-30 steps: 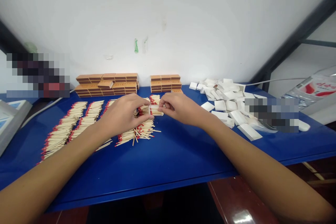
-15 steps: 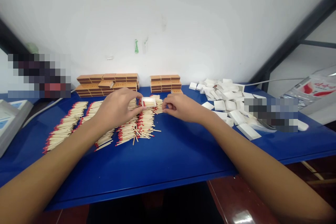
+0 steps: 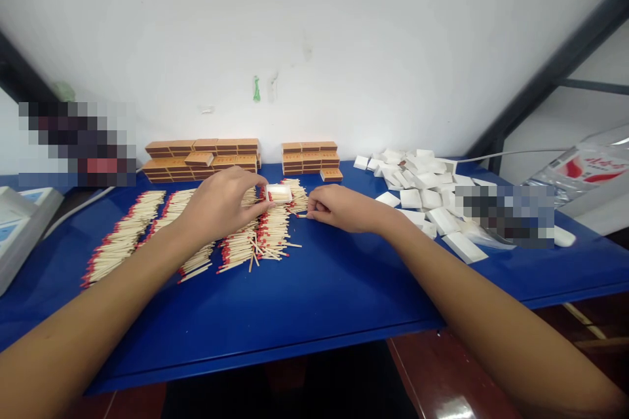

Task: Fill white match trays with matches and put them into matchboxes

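My left hand (image 3: 225, 201) grips a small white matchbox tray (image 3: 279, 190) between thumb and fingers, and some matches lie inside it. My right hand (image 3: 334, 208) is closed in a pinch on a single match (image 3: 301, 215), whose red head points left. It is just right of the tray and low over the table. Beneath and around the tray are red-tipped matches (image 3: 272, 236) in a heap. More rows of matches (image 3: 122, 236) lie to the left, partly hidden by my left hand and forearm.
Orange matchboxes stand in a long stack (image 3: 196, 163) and a shorter stack (image 3: 309, 158) against the wall. One matchbox (image 3: 331, 175) lies before the shorter stack. White trays (image 3: 422, 180) are piled on the right of the blue table (image 3: 314, 321). A plastic bottle (image 3: 590, 163) is at far right.
My right hand has moved slightly down, and a match now shows at its fingertips. The single matchbox behind it is more exposed. My left hand keeps the tray almost still.
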`<state>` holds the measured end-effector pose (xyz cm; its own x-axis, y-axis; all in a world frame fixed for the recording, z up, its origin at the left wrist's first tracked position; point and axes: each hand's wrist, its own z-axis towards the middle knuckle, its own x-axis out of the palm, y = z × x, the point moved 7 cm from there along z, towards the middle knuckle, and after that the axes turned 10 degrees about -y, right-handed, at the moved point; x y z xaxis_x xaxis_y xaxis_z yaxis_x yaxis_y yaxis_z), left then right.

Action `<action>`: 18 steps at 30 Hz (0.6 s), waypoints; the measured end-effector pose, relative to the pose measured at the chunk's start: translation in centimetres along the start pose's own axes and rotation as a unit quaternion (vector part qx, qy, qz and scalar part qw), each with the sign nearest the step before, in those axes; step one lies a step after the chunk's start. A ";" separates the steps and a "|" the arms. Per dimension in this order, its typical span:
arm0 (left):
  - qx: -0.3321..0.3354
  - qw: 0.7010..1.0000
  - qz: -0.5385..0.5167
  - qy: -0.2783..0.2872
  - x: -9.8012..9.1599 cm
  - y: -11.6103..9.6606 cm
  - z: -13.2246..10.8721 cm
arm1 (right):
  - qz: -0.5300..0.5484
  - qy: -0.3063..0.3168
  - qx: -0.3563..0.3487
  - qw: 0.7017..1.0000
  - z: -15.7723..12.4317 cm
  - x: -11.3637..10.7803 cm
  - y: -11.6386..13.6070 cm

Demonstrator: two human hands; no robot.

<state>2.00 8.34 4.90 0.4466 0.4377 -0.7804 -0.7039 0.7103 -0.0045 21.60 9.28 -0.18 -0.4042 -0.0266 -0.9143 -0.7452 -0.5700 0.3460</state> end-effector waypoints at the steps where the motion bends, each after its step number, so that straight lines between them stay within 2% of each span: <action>1: 0.000 1.000 -0.001 0.001 0.0 0.0 0.0 | 0.001 0.005 0.000 1.000 -0.1 0.0 0.0; 7: -0.006 1.000 -0.004 0.001 0.1 -0.1 0.0 | 0.035 -0.008 0.022 0.999 -0.3 -1.8 0.9; 11: 0.003 1.000 -0.026 0.006 0.5 -0.6 -0.2 | 0.075 -0.058 0.004 0.995 -0.2 -2.9 1.8; 18: 0.027 0.997 -0.067 -0.005 0.5 -2.2 -0.3 | 0.071 -0.133 -0.045 0.987 0.1 -2.8 2.8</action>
<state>3.58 6.84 4.31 0.5408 0.3414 -0.7688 -0.6064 0.7916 -0.0750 20.57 7.78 3.34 -0.6353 0.0987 -0.7659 -0.6253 -0.6477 0.4352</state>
